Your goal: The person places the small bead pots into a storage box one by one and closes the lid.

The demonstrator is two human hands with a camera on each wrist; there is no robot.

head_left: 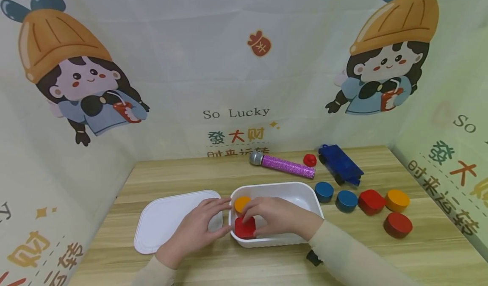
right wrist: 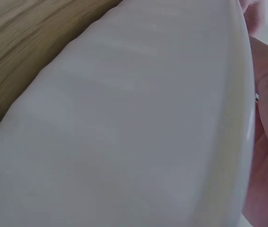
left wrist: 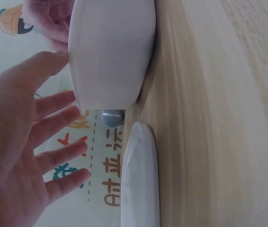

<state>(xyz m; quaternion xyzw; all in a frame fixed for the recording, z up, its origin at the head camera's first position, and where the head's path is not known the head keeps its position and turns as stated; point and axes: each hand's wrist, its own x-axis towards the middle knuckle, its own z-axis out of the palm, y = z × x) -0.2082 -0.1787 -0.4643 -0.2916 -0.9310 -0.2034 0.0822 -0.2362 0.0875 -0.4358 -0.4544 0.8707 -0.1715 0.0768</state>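
A white rectangular box stands on the table, with a red block and a round orange block at the left end inside it. My right hand reaches over the box, thumb and fingers pinching the red block. Much of that hand is hidden behind the box wall in the right wrist view. At the box's left end, my left hand touches the rim with fingers spread and fairly straight. The left wrist view shows the same hand with its thumb at the rim and its palm holding nothing.
Left of the box lies a white lid. Behind it are a purple glitter microphone, a small red piece and a blue toy wagon. Blue blocks, red blocks and an orange block stand to the right.
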